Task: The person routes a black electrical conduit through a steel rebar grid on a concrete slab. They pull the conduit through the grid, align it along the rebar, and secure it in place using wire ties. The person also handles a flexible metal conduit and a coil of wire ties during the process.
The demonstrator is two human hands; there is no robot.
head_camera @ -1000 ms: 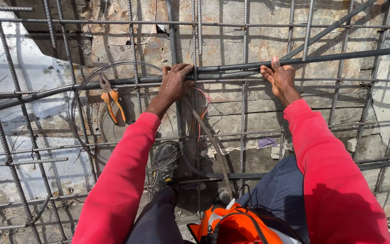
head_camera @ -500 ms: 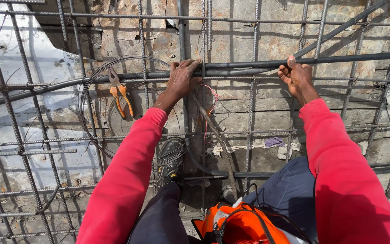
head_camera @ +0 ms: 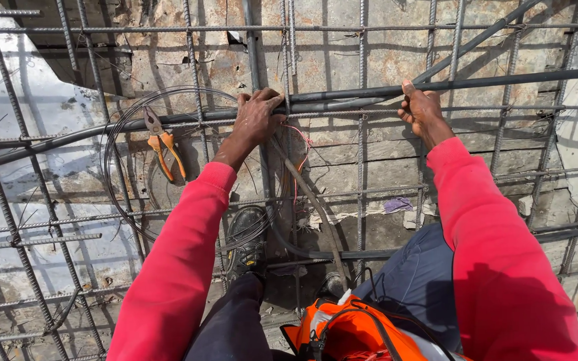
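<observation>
hands (head_camera: 339,113) gripping dark pipe (head_camera: 503,81) (over rebar)

A building site. A grid of steel rebar (head_camera: 362,167) spans rough concrete (head_camera: 342,60). A coil of tie wire (head_camera: 125,200) and orange-handled pliers (head_camera: 164,148) hang on it.

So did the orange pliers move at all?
No. The orange pliers still hang on the same horizontal bar, inside the wire coil, left of the left hand.

At your left of centre, orange-handled steel pliers (head_camera: 162,146) hang on a coil of thin dark binding wire (head_camera: 123,200); a crumpled purple scrap (head_camera: 397,204) lies at right of centre.
</observation>
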